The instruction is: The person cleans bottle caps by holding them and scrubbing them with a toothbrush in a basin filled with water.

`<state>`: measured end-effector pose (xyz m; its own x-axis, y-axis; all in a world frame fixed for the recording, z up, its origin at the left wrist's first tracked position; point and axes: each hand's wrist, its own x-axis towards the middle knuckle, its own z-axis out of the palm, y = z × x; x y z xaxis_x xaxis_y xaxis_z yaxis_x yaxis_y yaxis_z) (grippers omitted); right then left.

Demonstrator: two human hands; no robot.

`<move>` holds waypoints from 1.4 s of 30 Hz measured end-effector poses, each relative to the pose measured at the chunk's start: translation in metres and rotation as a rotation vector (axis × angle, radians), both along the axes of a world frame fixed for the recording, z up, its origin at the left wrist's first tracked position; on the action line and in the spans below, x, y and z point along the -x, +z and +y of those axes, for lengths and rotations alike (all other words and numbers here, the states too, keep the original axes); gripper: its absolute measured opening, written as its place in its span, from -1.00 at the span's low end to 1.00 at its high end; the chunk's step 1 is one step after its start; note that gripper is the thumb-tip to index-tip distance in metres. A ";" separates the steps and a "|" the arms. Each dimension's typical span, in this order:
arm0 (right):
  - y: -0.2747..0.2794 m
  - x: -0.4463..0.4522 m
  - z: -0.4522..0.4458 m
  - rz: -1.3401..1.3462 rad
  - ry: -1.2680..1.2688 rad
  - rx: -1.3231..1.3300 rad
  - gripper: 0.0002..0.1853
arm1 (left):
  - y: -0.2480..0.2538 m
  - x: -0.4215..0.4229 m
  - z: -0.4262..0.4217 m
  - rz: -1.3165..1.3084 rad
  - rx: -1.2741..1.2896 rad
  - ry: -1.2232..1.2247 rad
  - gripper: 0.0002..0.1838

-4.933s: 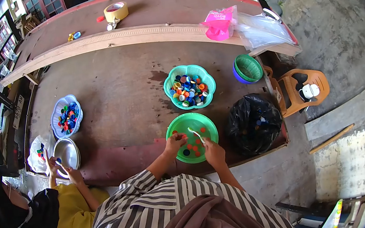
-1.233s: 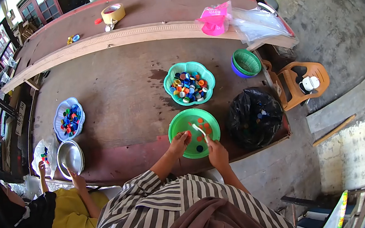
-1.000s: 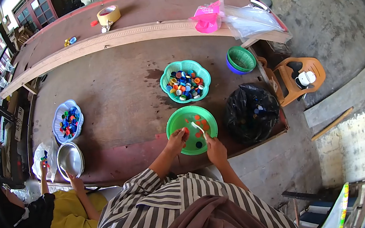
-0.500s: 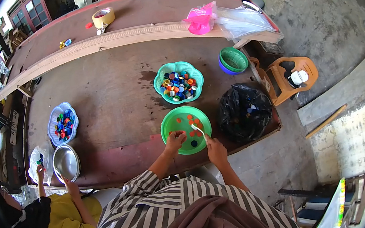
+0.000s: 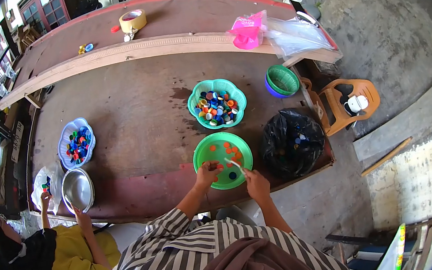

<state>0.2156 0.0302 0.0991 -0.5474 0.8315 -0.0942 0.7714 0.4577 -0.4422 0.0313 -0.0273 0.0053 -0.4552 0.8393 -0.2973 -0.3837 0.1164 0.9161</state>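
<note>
Brush (image 5: 236,165) now nearer L hand (image 5: 207,174), R hand (image 5: 257,185) gripping it; can't tell L grip.

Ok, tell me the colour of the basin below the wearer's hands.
The basin is bright green; it shows best in the head view.

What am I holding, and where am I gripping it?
Your right hand holds a slim white brush by the handle's near end; whether your left hand holds anything is unclear.
</note>
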 end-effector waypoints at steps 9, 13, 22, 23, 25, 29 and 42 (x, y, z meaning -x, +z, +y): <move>-0.006 -0.004 0.007 0.078 0.020 -0.021 -0.72 | -0.005 -0.002 -0.002 -0.051 -0.003 0.001 -0.75; 0.001 -0.005 0.006 0.106 0.164 0.055 -0.73 | -0.008 -0.009 0.000 -0.104 -0.110 0.036 -0.75; -0.003 -0.005 0.034 0.213 0.183 0.035 -0.78 | 0.012 -0.003 0.007 -0.050 -0.065 -0.038 -0.74; -0.005 -0.006 0.040 0.219 0.189 0.034 -0.78 | 0.014 -0.003 0.007 -0.053 -0.042 -0.036 -0.72; -0.006 -0.005 0.052 0.116 0.120 -0.034 -0.77 | 0.019 -0.003 0.009 -0.054 -0.019 -0.025 -0.70; -0.018 -0.005 0.060 0.238 0.292 -0.058 -0.76 | 0.023 0.001 0.010 -0.054 -0.013 -0.020 -0.69; -0.016 -0.008 0.093 0.216 0.227 -0.154 -0.77 | 0.034 0.004 0.022 0.034 0.048 -0.028 -0.75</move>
<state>0.2238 0.1228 0.0832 -0.7133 0.6821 0.1610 0.5384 0.6804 -0.4971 0.0269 -0.0053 0.0393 -0.4425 0.8368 -0.3223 -0.3484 0.1708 0.9217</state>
